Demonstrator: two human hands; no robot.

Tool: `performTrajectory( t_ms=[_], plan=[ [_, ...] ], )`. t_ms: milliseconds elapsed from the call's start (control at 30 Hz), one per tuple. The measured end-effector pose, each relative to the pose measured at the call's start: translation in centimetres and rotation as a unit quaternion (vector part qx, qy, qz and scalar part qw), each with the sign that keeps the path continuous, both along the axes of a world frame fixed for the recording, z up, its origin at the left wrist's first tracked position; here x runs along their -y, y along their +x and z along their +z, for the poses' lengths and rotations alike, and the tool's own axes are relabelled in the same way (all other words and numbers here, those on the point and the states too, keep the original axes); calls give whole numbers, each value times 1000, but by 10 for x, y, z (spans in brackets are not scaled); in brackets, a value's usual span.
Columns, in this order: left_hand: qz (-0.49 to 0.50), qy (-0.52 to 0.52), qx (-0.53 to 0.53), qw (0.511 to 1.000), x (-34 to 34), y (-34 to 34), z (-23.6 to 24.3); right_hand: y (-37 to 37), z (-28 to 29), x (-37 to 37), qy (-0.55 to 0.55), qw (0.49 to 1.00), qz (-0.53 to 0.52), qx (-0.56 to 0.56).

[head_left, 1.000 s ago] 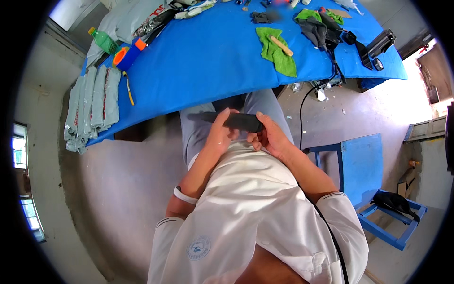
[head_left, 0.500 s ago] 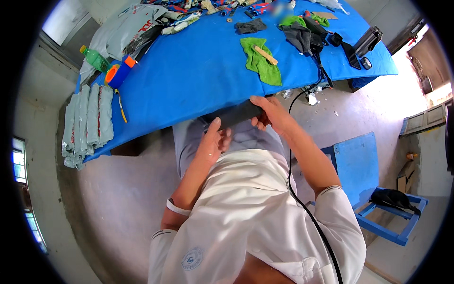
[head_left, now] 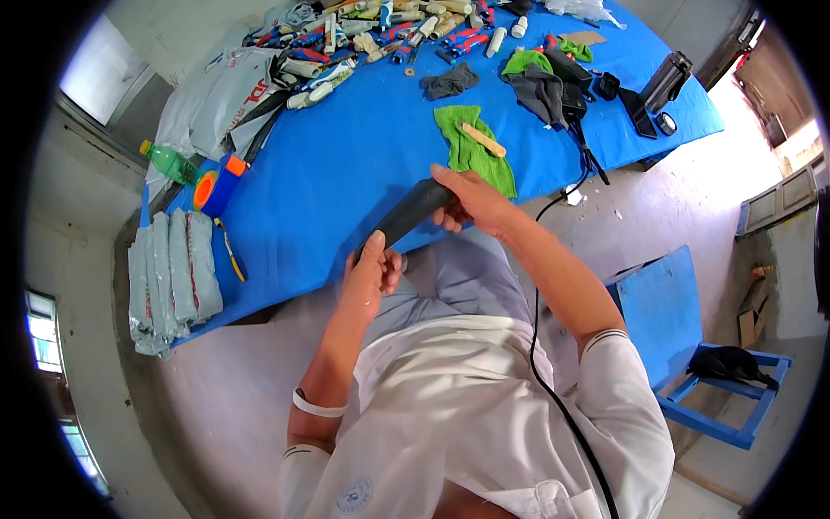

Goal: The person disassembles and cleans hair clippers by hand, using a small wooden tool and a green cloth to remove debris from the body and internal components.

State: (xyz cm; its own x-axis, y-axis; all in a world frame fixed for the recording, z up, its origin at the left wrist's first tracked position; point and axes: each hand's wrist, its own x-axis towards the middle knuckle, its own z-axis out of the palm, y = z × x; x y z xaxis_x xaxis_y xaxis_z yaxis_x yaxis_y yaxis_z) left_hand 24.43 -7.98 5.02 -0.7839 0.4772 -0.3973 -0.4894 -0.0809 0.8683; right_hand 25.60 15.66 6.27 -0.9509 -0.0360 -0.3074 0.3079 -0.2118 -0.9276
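Note:
Between my hands is a long, flat, dark grey piece [head_left: 405, 214], held at a slant over the table's near edge; its exact kind I cannot make out. My left hand [head_left: 370, 270] pinches its lower left end, thumb on top and fingers curled beneath. At the upper right end, my right hand [head_left: 474, 201] grips it the same way. Just beyond my right hand, a green cloth [head_left: 458, 138] lies on the table with a small pale wooden piece [head_left: 484, 140] on it.
The blue-covered table [head_left: 320, 190] carries a heap of red-and-blue and pale-handled tools [head_left: 402, 35] at the back. Grey plastic packets [head_left: 173, 277], a green bottle [head_left: 171, 163] and an orange-and-blue tape roll [head_left: 221, 186] lie left. A black cable [head_left: 553, 381] crosses my right side; a blue chair [head_left: 661, 316] stands right.
The dark piece has gone from nearly level to a steeper slant, its right end raised and its left end lowered. Both hands keep hold, shifted a little left in view.

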Motion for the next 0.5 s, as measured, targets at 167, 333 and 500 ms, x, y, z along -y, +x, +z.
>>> performTrajectory(
  t_ms=[167, 333, 500],
  plan=[
    [14, 9, 21, 1000, -7, -31, 1, -28, -19, -20, 294, 938, -139, -119],
    [42, 27, 98, 994, 1, -55, -19, -35, -41, -79, 582, 744, -261, -200],
    [54, 75, 142, 986, 6, -61, -26, -22, -46, -91, 605, 761, -185, -144]
  ],
)
